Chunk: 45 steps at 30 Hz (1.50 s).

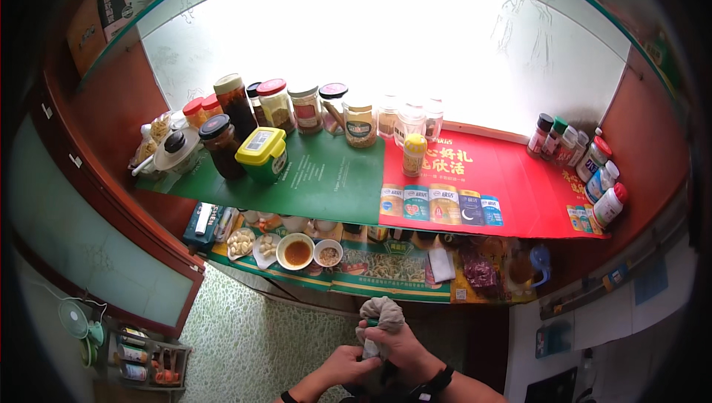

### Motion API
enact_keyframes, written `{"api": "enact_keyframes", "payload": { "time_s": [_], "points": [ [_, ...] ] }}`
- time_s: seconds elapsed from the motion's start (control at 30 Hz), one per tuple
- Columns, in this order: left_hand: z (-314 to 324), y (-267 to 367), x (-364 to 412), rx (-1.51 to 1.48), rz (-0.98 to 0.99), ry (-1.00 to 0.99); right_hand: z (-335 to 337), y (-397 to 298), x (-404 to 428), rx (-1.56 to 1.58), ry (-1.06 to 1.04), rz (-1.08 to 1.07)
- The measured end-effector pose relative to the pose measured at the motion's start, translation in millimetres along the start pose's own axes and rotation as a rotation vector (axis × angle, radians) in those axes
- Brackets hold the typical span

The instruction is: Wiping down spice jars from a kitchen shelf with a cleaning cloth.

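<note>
Both of my hands are together at the bottom middle, in front of the cabinet. My right hand (396,343) grips a crumpled grey cloth (382,310), which is bunched around something with a small green part; most of that thing is hidden. My left hand (346,365) pinches the lower end of the cloth bundle between thumb and fingers, just to the left. Ahead of my hands is the lower glass shelf (389,294), bearing a bowl of brown sauce (297,251), a smaller bowl of chopped food (328,254), dishes of peeled garlic (241,242) and a folded white cloth (441,265).
Several jars stand on the upper shelf, with a yellow-lidded green box (261,158), a yellow-capped shaker (414,155) and seasoning bottles (608,205) at right. A blue-handled jug (538,265) sits below. The cabinet door (111,258) hangs open at left, near a bottle rack (150,361).
</note>
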<state>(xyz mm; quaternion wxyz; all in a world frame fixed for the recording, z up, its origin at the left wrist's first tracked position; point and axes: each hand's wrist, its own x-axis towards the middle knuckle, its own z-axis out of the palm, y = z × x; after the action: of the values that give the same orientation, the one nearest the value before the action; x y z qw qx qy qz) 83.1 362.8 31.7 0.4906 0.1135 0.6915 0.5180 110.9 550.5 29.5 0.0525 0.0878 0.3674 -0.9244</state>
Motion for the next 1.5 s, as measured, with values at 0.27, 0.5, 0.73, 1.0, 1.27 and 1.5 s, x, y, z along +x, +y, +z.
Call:
{"api": "enact_keyframes", "payload": {
  "time_s": [0.27,0.5,0.73,1.0,1.27,1.5],
  "points": [
    [-16.4,-7.9,-0.1,-0.753,0.034,-0.632,0.7,-9.2,-8.3,0.288,-0.159,0.143],
    [8.0,-2.9,-5.1,0.217,0.091,0.21,10.9,1.5,-8.1,-0.092,0.063,-0.012],
    [10.3,16.0,3.3,0.214,0.396,0.488,17.7,-5.1,-5.7,-0.321,0.101,-0.316],
    [3.9,52.2,5.5,-0.295,0.339,0.175,2.7,-33.7,-8.9,-0.319,-0.054,-0.309],
    [1.8,50.9,-21.6,-0.269,0.274,0.045,-20.8,-38.3,-30.7,0.115,-0.14,-0.222],
    [0.2,51.6,-19.3,-0.01,0.417,0.003,-2.7,-55.5,-37.6,-0.189,-0.373,-0.203]
  ]
}}
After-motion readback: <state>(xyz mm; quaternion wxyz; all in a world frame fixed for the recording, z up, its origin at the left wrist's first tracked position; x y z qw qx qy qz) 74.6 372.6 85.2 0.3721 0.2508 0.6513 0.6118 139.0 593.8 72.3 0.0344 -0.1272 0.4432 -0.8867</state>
